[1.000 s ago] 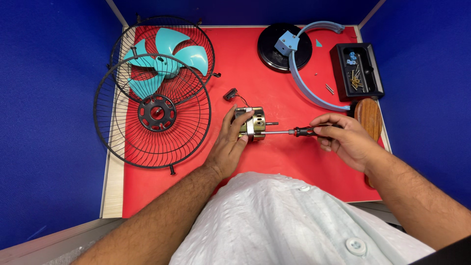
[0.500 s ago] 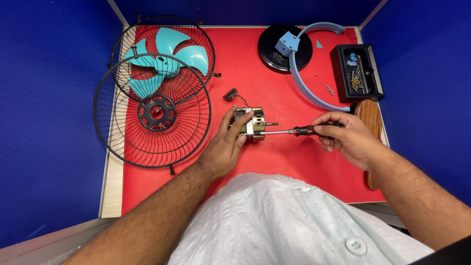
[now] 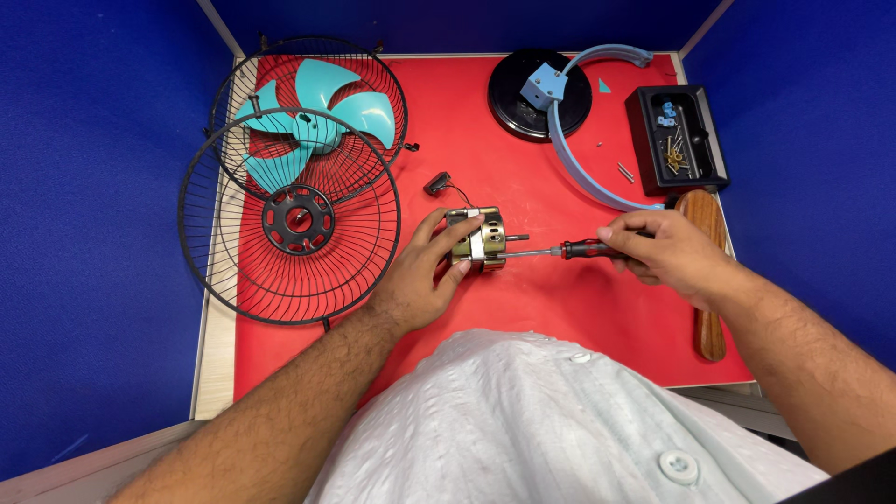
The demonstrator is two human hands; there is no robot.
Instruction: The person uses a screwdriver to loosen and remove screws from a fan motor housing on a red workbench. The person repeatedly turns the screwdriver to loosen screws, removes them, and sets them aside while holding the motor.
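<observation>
The fan lies in pieces across the red mat (image 3: 560, 308). At the far left, the two wire guards (image 3: 289, 233) overlap, with the teal blade (image 3: 313, 117) resting in the farther one. Far off sit the black round base (image 3: 523, 93) and the light-blue curved bracket (image 3: 583, 159), and to the far right a black tray (image 3: 677, 140) holds loose screws. So the stripping down looks well along.

What remains is the small motor (image 3: 478, 240) at the middle of the mat. The left hand (image 3: 420, 275) grips it by its brassy body, fingers curled round. The right hand (image 3: 667, 252) is closed on the screwdriver (image 3: 560, 250), whose tip meets the motor's right side. Whether a screw is coming out or going in, I cannot tell.
</observation>
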